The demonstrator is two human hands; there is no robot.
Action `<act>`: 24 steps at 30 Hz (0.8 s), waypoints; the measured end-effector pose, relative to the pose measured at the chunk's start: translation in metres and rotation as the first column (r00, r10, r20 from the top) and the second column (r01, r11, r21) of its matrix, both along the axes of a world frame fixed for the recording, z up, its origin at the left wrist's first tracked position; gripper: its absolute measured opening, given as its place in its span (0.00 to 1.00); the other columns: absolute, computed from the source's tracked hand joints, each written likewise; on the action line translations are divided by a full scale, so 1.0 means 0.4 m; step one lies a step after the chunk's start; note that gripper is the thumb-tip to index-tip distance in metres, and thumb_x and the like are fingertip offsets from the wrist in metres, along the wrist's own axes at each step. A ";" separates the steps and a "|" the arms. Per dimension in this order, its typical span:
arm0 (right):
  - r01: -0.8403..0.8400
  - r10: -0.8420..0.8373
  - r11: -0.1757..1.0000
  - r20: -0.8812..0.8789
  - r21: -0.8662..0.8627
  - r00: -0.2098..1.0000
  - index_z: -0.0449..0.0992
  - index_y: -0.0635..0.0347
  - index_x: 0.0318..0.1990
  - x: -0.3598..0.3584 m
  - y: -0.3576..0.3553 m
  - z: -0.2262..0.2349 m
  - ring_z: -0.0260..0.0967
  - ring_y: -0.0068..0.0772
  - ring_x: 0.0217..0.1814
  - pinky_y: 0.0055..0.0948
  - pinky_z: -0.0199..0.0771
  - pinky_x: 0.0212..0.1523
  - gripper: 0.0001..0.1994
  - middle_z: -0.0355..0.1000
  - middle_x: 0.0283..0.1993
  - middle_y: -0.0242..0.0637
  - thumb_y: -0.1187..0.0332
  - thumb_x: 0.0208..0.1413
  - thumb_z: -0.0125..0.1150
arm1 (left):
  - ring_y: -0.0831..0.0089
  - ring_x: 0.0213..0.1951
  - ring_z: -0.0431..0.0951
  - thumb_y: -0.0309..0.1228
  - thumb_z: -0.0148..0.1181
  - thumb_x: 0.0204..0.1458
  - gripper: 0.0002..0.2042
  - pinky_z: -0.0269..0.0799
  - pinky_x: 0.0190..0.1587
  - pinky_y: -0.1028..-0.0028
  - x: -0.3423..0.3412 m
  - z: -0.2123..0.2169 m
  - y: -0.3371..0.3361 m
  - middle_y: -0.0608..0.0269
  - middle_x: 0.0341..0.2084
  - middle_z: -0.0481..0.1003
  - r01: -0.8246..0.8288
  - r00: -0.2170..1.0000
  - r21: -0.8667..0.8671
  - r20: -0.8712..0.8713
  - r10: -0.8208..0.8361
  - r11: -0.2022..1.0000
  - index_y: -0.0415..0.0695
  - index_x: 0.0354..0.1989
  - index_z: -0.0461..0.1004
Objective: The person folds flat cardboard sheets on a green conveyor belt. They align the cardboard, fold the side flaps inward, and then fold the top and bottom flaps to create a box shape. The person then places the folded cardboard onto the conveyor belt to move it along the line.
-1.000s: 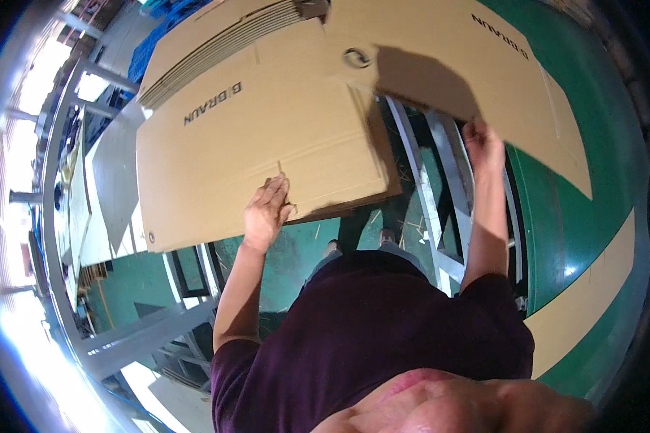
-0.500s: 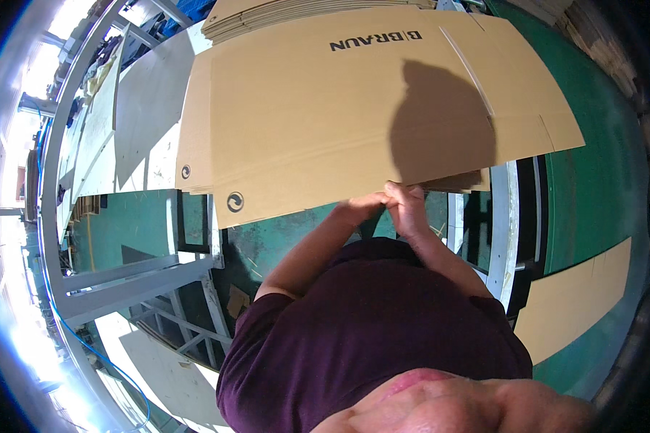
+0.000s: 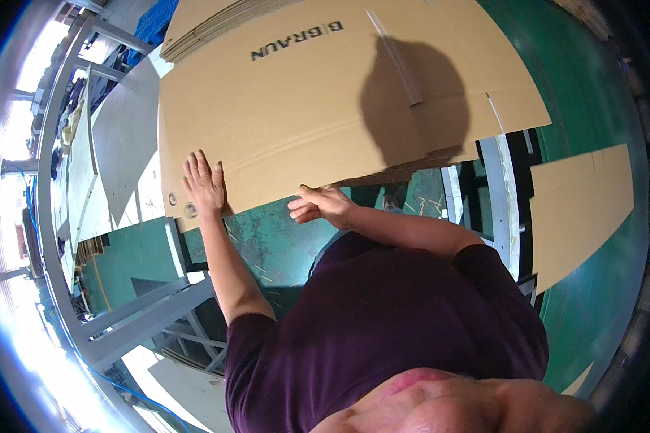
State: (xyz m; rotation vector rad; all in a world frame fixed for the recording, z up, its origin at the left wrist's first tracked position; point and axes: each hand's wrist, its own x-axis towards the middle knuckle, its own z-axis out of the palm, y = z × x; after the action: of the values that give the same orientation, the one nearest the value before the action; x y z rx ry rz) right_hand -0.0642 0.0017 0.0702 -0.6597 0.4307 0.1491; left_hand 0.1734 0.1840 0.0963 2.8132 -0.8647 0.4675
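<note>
A large flat cardboard sheet (image 3: 282,115) with dark print lies in front of me, with a round shadow over its right part. My left hand (image 3: 206,186) rests on the sheet's near left corner, palm down with its fingers stretched out. At the near edge, about the middle, is my right hand (image 3: 329,207). Its thumb is up by the edge and its fingers are loosely bent and apart, with nothing seen in them. Whether the thumb touches the cardboard I cannot tell. More cardboard layers (image 3: 397,172) show beneath the sheet, right of this hand.
A stack of folded cardboard (image 3: 227,27) stands at the far side. Pale boards (image 3: 126,137) lie to the left, by a grey metal frame (image 3: 141,307). On the right, another cardboard piece (image 3: 581,209) lies over the green floor (image 3: 563,346), beyond a white upright post (image 3: 504,195).
My hands, together at the near edge before, have parted. The left has gone left onto the sheet and flattened; the right has shifted left along the edge. The view has also turned somewhat.
</note>
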 end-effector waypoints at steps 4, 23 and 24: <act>-0.076 0.079 0.983 0.009 -0.169 0.997 0.68 0.63 0.49 -0.063 -0.092 -0.019 0.74 0.35 0.36 0.30 0.78 0.35 0.21 0.72 0.41 0.45 0.55 0.58 0.55 | 0.53 0.67 0.46 0.56 0.41 0.56 0.33 0.42 0.64 0.49 0.101 -0.090 -0.037 0.52 0.65 0.51 -0.116 0.976 0.034 -0.179 0.120 0.993 0.49 0.65 0.52; 0.921 -0.905 -0.023 0.400 -0.388 0.146 0.69 0.62 0.49 -0.616 -0.861 0.124 0.73 0.28 0.38 0.27 0.76 0.42 0.15 0.72 0.40 0.36 0.75 0.53 0.59 | 0.59 0.52 0.71 0.27 0.66 0.37 0.15 0.66 0.57 0.60 -0.545 0.067 -0.588 0.56 0.42 0.73 0.864 0.430 -0.285 -0.012 -0.903 0.415 0.40 0.36 0.74; 0.929 -0.883 -0.053 0.451 -0.365 0.127 0.69 0.61 0.48 -0.588 -0.842 0.155 0.72 0.28 0.40 0.29 0.75 0.44 0.16 0.72 0.42 0.36 0.81 0.50 0.58 | 0.59 0.52 0.71 0.27 0.66 0.37 0.16 0.66 0.57 0.59 -0.538 0.068 -0.578 0.56 0.42 0.73 0.862 0.437 -0.288 0.001 -0.900 0.418 0.39 0.37 0.74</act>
State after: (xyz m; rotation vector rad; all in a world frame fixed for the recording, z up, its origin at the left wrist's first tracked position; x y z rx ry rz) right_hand -0.2992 -0.3351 0.1322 -0.8457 0.7974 -1.4725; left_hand -0.0418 -0.0472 0.1237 1.7062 -1.8982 0.1394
